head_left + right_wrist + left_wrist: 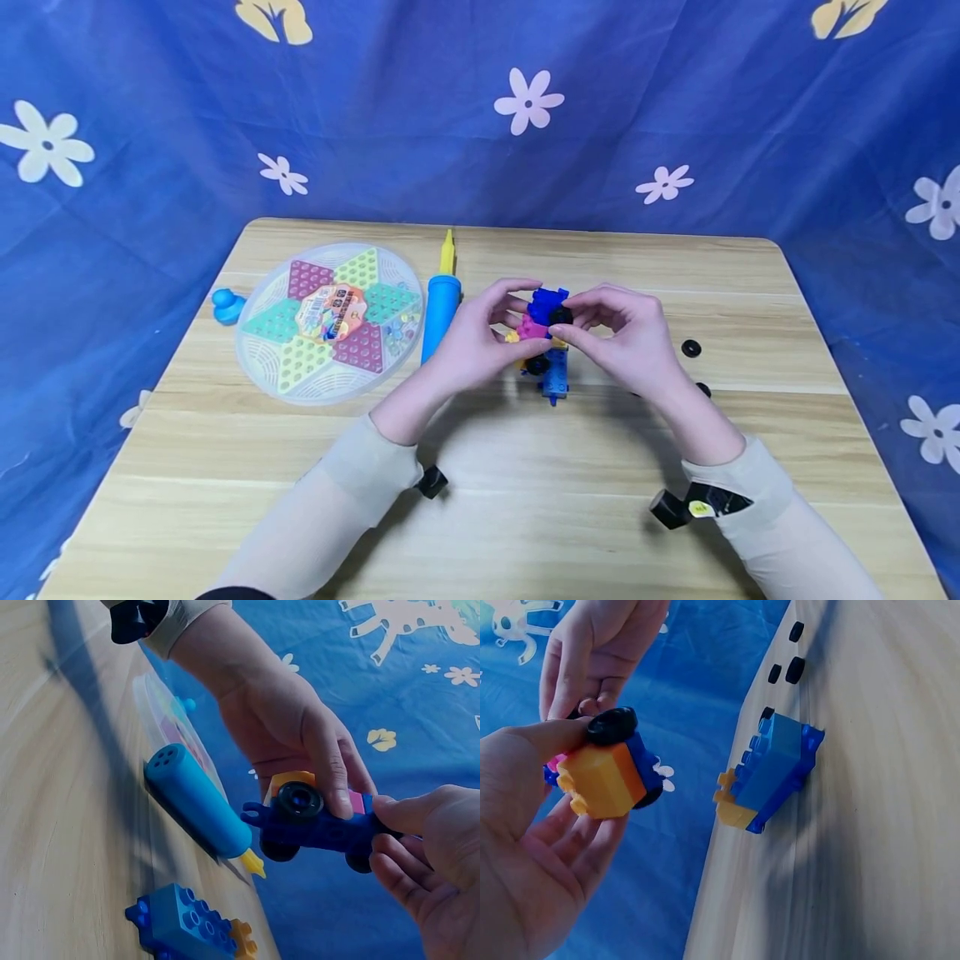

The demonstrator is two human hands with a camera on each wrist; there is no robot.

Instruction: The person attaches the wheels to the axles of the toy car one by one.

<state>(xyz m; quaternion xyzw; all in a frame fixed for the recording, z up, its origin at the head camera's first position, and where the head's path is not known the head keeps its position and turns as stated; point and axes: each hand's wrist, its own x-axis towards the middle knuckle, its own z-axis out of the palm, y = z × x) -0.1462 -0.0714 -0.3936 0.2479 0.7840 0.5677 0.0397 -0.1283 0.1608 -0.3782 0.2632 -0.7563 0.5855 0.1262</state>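
Observation:
My left hand (483, 337) grips a toy building-block car (322, 831) above the table, thumb on one side and fingers on the other. The car has a dark blue base, orange-yellow (600, 780) and pink blocks, and black wheels (300, 800). At its far end my right hand (626, 333) pinches a black wheel (560, 316) against the base between thumb and fingers. In the right wrist view that wheel is mostly covered by the fingers. Below the hands, a second block piece (776, 761), light blue on a dark blue base with a yellow block, rests on the table.
Loose black wheels (691, 348) lie right of the hands. A blue hand pump (441, 312) with a yellow nozzle lies left of them. Further left are a round Chinese checkers board (258, 371) and a small blue toy (227, 307). Blue flowered cloth surrounds the wooden table (525, 517).

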